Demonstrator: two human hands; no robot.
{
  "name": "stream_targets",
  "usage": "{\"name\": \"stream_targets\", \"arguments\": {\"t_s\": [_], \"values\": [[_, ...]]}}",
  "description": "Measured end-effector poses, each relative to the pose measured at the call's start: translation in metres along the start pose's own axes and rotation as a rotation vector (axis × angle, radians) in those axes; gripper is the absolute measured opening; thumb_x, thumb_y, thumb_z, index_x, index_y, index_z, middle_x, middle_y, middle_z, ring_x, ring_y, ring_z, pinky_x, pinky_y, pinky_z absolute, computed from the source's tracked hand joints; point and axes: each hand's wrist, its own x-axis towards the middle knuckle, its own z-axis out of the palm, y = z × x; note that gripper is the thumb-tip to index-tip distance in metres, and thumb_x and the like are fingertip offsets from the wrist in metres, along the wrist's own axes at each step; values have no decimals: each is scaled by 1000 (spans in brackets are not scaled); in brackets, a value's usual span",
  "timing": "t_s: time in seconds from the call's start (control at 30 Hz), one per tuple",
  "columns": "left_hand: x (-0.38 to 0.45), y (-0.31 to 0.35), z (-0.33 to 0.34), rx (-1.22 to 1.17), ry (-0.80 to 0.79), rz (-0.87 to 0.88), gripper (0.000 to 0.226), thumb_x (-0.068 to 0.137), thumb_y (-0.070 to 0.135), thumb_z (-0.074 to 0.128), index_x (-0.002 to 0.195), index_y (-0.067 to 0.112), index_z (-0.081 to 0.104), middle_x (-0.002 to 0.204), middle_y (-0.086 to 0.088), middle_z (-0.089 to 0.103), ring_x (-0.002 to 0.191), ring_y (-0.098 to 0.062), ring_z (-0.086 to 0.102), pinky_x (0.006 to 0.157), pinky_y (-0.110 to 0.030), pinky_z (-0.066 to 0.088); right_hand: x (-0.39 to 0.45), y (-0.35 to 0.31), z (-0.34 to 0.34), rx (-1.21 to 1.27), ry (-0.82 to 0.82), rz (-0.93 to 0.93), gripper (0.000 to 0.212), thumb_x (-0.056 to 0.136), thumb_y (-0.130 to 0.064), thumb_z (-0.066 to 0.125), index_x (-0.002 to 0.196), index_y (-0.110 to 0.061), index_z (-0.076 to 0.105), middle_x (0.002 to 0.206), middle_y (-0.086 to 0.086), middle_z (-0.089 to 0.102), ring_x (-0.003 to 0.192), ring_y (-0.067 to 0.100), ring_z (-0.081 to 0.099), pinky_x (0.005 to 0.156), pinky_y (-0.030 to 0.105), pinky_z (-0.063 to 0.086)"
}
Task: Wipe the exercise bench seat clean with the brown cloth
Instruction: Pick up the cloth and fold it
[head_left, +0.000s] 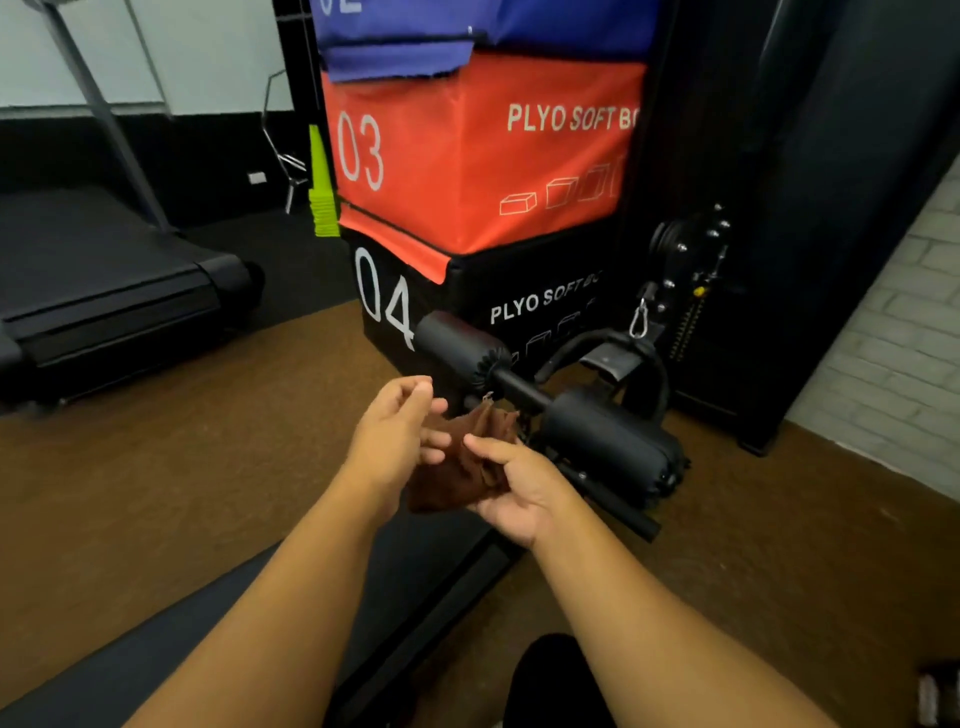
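Above the black exercise bench seat (415, 566), the brown cloth (457, 467) hangs bunched between both hands, the right hand (519, 488) pinching it under thumb and curled fingers (485, 448), the left hand (395, 436) touching its upper edge with loosely spread fingers (415, 392), just short of the foam leg rollers (597, 431).

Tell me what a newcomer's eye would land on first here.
The orange plyo box marked 03, stacked above a black one marked 04, dominates the top centre. Below it, both hands, left hand and right hand, hold a brown cloth before the bench's black foam rollers.
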Motion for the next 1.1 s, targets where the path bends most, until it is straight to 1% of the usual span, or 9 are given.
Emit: {"name": "stream_targets", "arguments": {"t_s": [0.17, 0.27, 0.37, 0.5, 0.63, 0.77, 0.83, 0.93, 1.1], "values": [[58, -20, 19, -54, -220, -79, 22, 101, 29, 39, 121, 24, 49, 113, -9, 63, 72, -22, 66, 57, -25, 52, 29, -34, -35, 106, 155, -146, 53, 71, -1, 66, 121, -11, 56, 104, 17, 71, 94, 32, 68, 81, 49, 55], [93, -32, 21, 17, -209, -75, 22, 100, 28, 42, 119, 26, 52, 112, -7, 65, 72, -19, 63, 62, -27, 50, 36, -64, -53, 37, 322, -276, 56, 79, 19, 48, 119, -20, 55, 106, 9, 67, 95, 28, 63, 79, 44, 53], [121, -40, 15, 105, -211, -110, 25, 99, 28, 44, 122, 25, 54, 112, -5, 66, 78, -20, 61, 69, -30, 48, 34, -103, -78, -176, 508, -493, 63, 84, 16, 35, 126, -27, 52, 113, 1, 64, 102, 20, 60, 91, 41, 48], [141, -46, 12, 170, -228, -158, 23, 99, 34, 42, 119, 32, 54, 111, -2, 66, 83, -22, 63, 73, -33, 49, 22, -140, -107, -1159, 664, -686, 65, 87, -5, 42, 140, -40, 35, 144, -7, 43, 132, 11, 38, 111, 33, 26], [147, -46, 22, 205, -257, -207, 24, 100, 32, 42, 121, 31, 53, 110, -4, 66, 81, -23, 63, 72, -33, 48, 38, -129, -132, -2036, 358, -176, 73, 88, -30, 45, 145, -49, 3, 159, -9, -4, 145, 16, -9, 116, 52, -2], [148, -33, 40, 246, -307, -234, 27, 100, 28, 42, 125, 27, 51, 109, -4, 66, 79, -21, 61, 73, -31, 47, 42, -123, -137, -1950, 354, -132, 56, 95, -54, 34, 144, -54, 6, 158, -15, -6, 145, 15, -14, 113, 58, -9], [153, -25, 52, 282, -356, -221, 28, 100, 28, 43, 126, 28, 51, 109, -2, 65, 80, -20, 60, 75, -31, 48, 45, -129, -134, -1795, 549, -204, 57, 93, -61, 31, 144, -52, 8, 158, -15, 2, 146, 15, -4, 114, 56, -6], [161, -15, 76, 386, -449, -173, 25, 100, 27, 43, 122, 33, 53, 111, 1, 63, 84, -17, 61, 75, -29, 49, 56, -134, -139, -1789, 756, 42, 68, 88, -67, 35, 146, -47, 6, 159, -6, 5, 145, 28, 9, 115, 53, 8], [176, -11, 117, 649, -635, -20, 28, 99, 25, 45, 123, 35, 54, 115, 0, 60, 102, -19, 59, 94, -36, 45, 45, -133, -148, -1945, 476, -29, 72, 88, -57, 47, 146, -46, 8, 159, -7, 11, 143, 23, 17, 116, 45, 16]]}}
